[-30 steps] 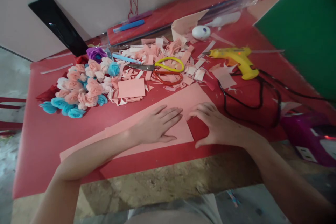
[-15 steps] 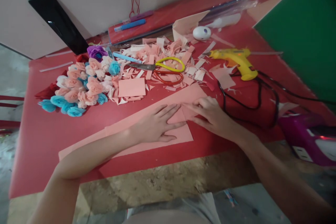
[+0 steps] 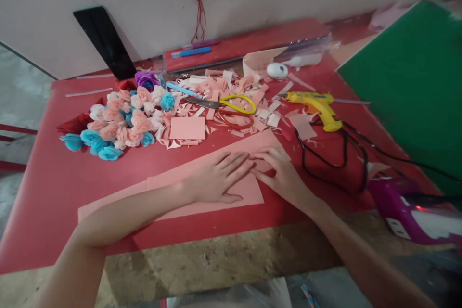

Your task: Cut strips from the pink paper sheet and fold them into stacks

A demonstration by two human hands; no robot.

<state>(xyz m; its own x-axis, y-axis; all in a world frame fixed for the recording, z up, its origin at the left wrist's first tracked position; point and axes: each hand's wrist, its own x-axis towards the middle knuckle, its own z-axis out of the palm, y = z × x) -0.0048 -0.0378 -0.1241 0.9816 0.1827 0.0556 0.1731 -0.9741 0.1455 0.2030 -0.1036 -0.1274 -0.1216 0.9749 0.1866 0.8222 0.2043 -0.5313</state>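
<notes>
A long sheet of pink crepe-like paper [image 3: 252,193] lies slantwise on the red table, with a folded part at its upper right. My left hand [image 3: 222,179] is spread flat on it, palm down, and its forearm crosses the sheet. On the right part of the paper rests my right hand [image 3: 277,169], its fingers slightly bent and its thumb apart from them. The fingertips of both hands nearly meet over a paper edge. Behind the sheet sits a small stack of pink paper squares [image 3: 187,128]. Scissors [image 3: 236,108] with yellow and orange handles lie on pink scraps [image 3: 231,87].
Pink, white, blue and purple paper flowers [image 3: 115,122] cluster on the left. A yellow glue gun [image 3: 317,107] lies at right, its black cord looping near a purple power box [image 3: 400,207]. A green board [image 3: 407,82] stands far right. A black panel [image 3: 104,41] leans on the wall.
The camera view has tilted up and shifted a little. My left fingers have drawn closer together, and my right hand's fingers have moved slightly over the paper. The sheet stays in place.
</notes>
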